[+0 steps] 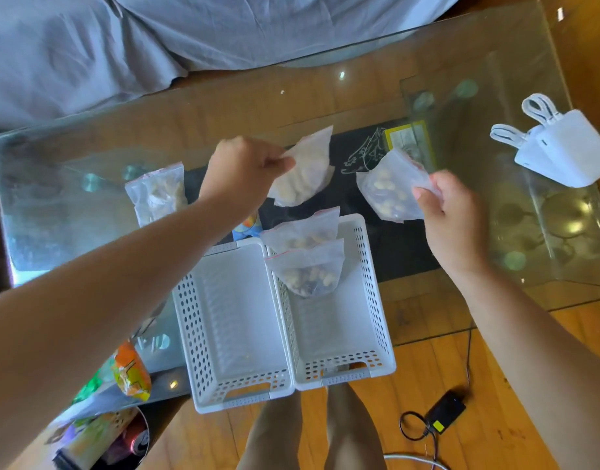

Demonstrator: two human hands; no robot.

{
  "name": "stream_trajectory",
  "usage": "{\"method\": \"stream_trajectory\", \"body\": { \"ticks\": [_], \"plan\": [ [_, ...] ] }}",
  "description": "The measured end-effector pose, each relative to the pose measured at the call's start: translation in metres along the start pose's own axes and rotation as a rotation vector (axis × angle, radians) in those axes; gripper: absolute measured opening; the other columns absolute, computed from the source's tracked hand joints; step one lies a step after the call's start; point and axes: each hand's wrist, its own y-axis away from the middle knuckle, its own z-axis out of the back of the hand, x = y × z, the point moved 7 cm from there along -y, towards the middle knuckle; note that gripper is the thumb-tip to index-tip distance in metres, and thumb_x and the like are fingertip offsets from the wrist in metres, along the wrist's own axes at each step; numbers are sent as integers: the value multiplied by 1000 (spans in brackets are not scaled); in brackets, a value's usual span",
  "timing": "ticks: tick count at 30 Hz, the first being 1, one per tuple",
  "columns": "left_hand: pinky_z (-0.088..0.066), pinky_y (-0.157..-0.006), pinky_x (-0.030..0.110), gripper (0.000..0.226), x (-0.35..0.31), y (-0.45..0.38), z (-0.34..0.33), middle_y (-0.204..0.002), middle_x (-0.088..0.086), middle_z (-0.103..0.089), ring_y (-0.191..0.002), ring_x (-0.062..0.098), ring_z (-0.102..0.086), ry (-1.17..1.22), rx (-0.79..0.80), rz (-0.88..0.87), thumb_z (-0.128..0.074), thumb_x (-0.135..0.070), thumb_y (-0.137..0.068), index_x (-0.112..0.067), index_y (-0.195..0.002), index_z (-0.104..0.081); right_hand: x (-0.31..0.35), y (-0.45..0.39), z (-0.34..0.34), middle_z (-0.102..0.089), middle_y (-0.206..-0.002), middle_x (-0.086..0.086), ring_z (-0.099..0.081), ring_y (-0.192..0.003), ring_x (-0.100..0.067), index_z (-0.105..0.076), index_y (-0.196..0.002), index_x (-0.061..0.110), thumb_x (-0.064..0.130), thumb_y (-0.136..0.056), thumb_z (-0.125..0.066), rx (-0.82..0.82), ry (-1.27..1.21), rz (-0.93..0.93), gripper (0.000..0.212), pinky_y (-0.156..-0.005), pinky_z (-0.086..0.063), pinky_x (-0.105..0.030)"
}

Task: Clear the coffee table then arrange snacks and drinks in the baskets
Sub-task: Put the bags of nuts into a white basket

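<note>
Above the glass coffee table (325, 93), the person holds a clear snack bag in each hand. The left hand (242, 167) is closed, pinching the corner of a bag of pale snacks (303, 174) so that it hangs clear of the tabletop. The right hand (452, 212) pinches the edge of a second bag of mixed nuts (385, 189), also lifted off the glass. Two white perforated baskets stand side by side at the near edge of the table, touching each other and jutting a little past the rim. The left basket (234, 334) holds nothing visible, while the right basket (369, 293) has two more clear nut bags (308, 259) propped at its far end, one overlapping the other. Another sealed snack bag (156, 195) lies flat on the glass to the left, partly hidden behind the left forearm. Colourful snack packets (130, 371) sit at the near left corner. Far right on the table rest white power banks (559, 150) with looped cords. A grey covered sofa (122, 39) lies beyond the table, and a black adapter (444, 410) lies on the wooden floor.
</note>
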Motion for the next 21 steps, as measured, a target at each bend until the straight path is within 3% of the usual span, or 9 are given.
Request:
{"method": "stream_trajectory", "body": {
  "ticks": [3,6,8,10,12,14,16,21],
  "plan": [
    [-25,-55,34,31,-32,23,28,-62,27,-49,-59,21,-33,-29,-27,-133,-59,-27,-87,-2,-68,-61,15,26,30,-55,-67,-11,-48,-59,-30,-57,-88,3,18,-92,-47,-8,70,71,19,-52,-33,-30],
    [-39,-65,34,31,-63,52,47,-72,23,-65,-62,29,-56,-17,-24,-273,-57,-31,-84,-4,-82,-72,23,53,54,-54,-68,-3,-48,-58,-22,-61,-95,3,14,-93,-47,31,87,112,17,-49,-27,-20],
    [-41,-60,24,32,-77,71,53,-64,16,-66,-59,16,-59,-13,15,-325,-57,-31,-83,-4,-86,-73,30,71,66,-52,-65,-1,-49,-54,-22,-63,-95,3,9,-92,-48,62,97,163,16,-46,-30,-18],
    [-33,-56,8,28,-85,84,52,-47,-7,-50,-53,0,-51,3,55,-319,-60,-29,-83,-5,-83,-74,37,86,73,-53,-62,0,-49,-52,-19,-65,-96,2,8,-92,-47,101,106,214,19,-46,-32,-16],
    [-32,-57,4,20,-89,95,46,-50,-19,-48,-56,-12,-51,12,93,-309,-63,-24,-85,-8,-87,-75,46,101,76,-54,-62,2,-46,-54,-11,-67,-96,2,12,-91,-45,147,106,277,25,-49,-26,-10],
    [-38,-62,13,18,-90,106,33,-65,-3,-69,-69,0,-60,-8,156,-322,-63,-21,-86,-7,-90,-74,54,117,73,-62,-63,-1,-47,-56,-7,-69,-95,4,17,-91,-43,221,104,345,29,-52,-27,-7],
    [-48,-77,31,20,-84,115,14,-88,9,-75,-84,22,-66,-25,219,-284,-63,-22,-86,-8,-94,-75,60,132,65,-66,-64,-4,-55,-54,-12,-71,-93,5,17,-91,-46,294,95,399,28,-49,-37,-13],
    [-50,-87,34,22,-48,134,-41,-105,0,-73,-100,21,-63,-36,376,-96,-62,-27,-87,-22,-105,-72,59,163,31,-64,-58,-11,-59,-50,-25,-71,-81,2,14,-85,-50,494,144,390,25,-46,-48,-29]
  ]
}}
